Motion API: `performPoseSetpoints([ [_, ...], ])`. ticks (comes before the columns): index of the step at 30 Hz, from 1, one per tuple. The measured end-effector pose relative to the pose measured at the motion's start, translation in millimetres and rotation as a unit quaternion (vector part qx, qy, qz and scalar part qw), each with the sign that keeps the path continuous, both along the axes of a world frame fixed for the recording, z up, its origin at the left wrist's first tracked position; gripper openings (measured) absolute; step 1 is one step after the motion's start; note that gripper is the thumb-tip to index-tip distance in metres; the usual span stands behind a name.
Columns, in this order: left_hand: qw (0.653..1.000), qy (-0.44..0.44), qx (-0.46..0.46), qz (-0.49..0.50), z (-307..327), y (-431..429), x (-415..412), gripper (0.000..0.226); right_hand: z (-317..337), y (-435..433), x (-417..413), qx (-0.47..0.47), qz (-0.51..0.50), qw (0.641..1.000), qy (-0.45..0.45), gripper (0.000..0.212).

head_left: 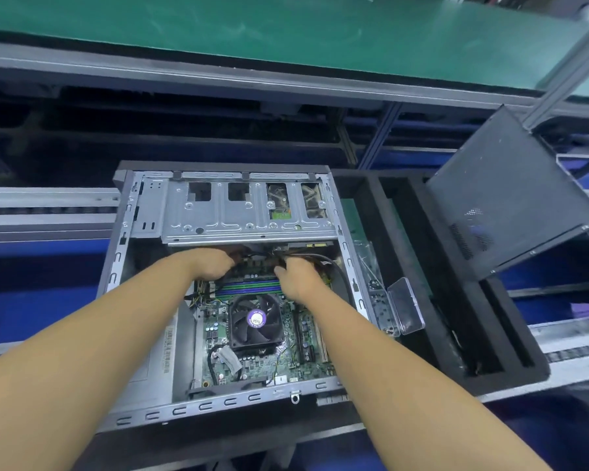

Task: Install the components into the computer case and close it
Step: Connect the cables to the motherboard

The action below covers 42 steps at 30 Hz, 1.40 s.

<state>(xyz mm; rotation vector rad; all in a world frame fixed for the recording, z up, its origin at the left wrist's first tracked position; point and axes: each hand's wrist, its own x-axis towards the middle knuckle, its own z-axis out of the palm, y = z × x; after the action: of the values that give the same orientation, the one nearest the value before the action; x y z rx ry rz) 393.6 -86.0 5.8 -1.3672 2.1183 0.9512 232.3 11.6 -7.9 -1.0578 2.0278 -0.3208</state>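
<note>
An open computer case (118, 256) lies flat in front of me, its motherboard (252, 365) and black CPU fan (256, 321) exposed. A silver drive cage (218, 215) spans the far end. Both my hands reach in just under that cage. My left hand (211, 265) has its fingers curled among the cables (252, 256) there. My right hand (300, 277) is curled around a black cable (334, 263) beside it. The fingertips of both are hidden under the cage edge. The case's dark side panel (504, 198) leans tilted at the right.
A black foam tray (456, 317) with long slots sits right of the case, holding a clear plastic box (405, 305) and a bag of small parts (368, 263). Grey conveyor rails run left and right. A green bench surface (286, 28) lies beyond.
</note>
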Motion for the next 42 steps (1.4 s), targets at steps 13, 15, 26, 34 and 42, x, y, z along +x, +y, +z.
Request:
performPoseSetpoints([
  [13, 0.982, -0.011, -0.058, -0.179, 40, 30, 18, 0.044, 46, 54, -12, 0.019, 0.111, 0.993, 0.033, 0.039],
  [15, 0.972, -0.006, -0.132, -0.194, 38, 39, 24, 0.039, 43, 59, -6, -0.004, 0.123, 0.991, 0.049, 0.039],
  [26, 0.952, 0.043, -0.264, -0.150, 27, 62, 47, 0.028, 29, 81, 5, 0.022, 0.161, 0.981, 0.107, 0.046],
  [34, 0.958, -0.028, -0.158, -0.239, 28, 53, 41, 0.085, 24, 84, 9, 0.076, 0.204, 0.972, 0.090, 0.042],
  [42, 0.964, -0.058, -0.148, -0.213, 19, 48, 36, 0.097, 20, 88, 9, 0.143, 0.257, 0.953, 0.073, 0.050],
])
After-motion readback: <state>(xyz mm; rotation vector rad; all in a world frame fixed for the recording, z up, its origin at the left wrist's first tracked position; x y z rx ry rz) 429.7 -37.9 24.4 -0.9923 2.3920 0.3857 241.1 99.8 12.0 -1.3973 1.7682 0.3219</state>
